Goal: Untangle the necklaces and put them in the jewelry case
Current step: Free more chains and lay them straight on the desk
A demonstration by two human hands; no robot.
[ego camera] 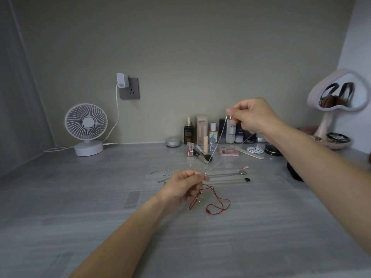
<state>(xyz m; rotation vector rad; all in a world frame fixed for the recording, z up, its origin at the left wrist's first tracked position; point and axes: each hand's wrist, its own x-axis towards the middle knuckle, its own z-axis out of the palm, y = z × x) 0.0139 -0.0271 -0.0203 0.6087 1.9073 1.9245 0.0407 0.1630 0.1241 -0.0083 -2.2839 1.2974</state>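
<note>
The right hand (pixel 255 117) is raised above the back of the table (pixel 200 247), thumb and forefinger pinching the top end of a thin silver chain (pixel 218 141). The chain is stretched nearly taut, its long axis slanting from upper right, in front of the bottles, down to lower left. There the left hand (pixel 184 185) hovers low over the table and pinches the chain's lower end between thumb and forefinger. A red cord necklace (pixel 208 211) hangs from under the left hand's curled lower fingers, and its loose loops lie on the table just right of that hand.

Behind the left hand, more necklaces (pixel 243 172) lie in straight lines running left to right, pendants at the right end. I cannot tell whether they rest in a clear case.

The table is grey with a streaked wood grain and meets a plain grey-beige wall. A white fan (pixel 86 127) stands at the back left, with a wall socket (pixel 129 88) and plug above it. Cosmetic bottles (pixel 200 130) line the wall. A makeup brush (pixel 201 155) lies in front of them. A heart-shaped mirror (pixel 337 93) stands at the far right.
</note>
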